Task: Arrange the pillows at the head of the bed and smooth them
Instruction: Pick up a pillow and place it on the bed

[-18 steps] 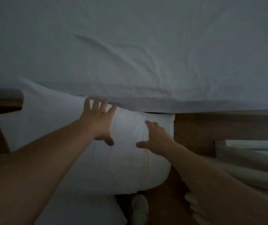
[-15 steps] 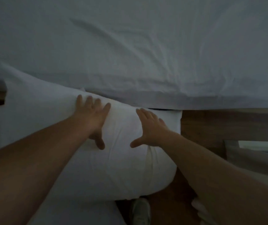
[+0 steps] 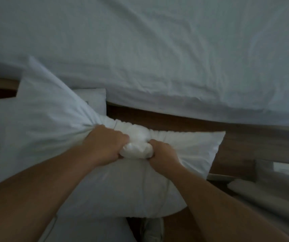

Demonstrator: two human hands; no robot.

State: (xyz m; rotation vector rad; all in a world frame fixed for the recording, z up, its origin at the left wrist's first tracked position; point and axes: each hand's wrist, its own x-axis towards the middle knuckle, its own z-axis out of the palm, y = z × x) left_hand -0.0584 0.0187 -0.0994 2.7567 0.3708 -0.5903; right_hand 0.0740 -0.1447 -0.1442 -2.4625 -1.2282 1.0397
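Both flat palms have turned to fists: left hand (image 3: 105, 144) and right hand (image 3: 163, 154) now clench fingers (image 3: 122, 137) into the plump white fabric pillow (image 3: 184, 154), readying its lift onto the grey-sheeted bed (image 3: 157, 49).

A bedroom, seen in dim light.

A wide bed (image 3: 175, 49) with a creased white sheet (image 3: 210, 75) fills the upper part, on a brown wooden frame (image 3: 245, 142). White pillows (image 3: 35, 128) lie beside it, and pale curtain folds (image 3: 271, 194) hang at the right.
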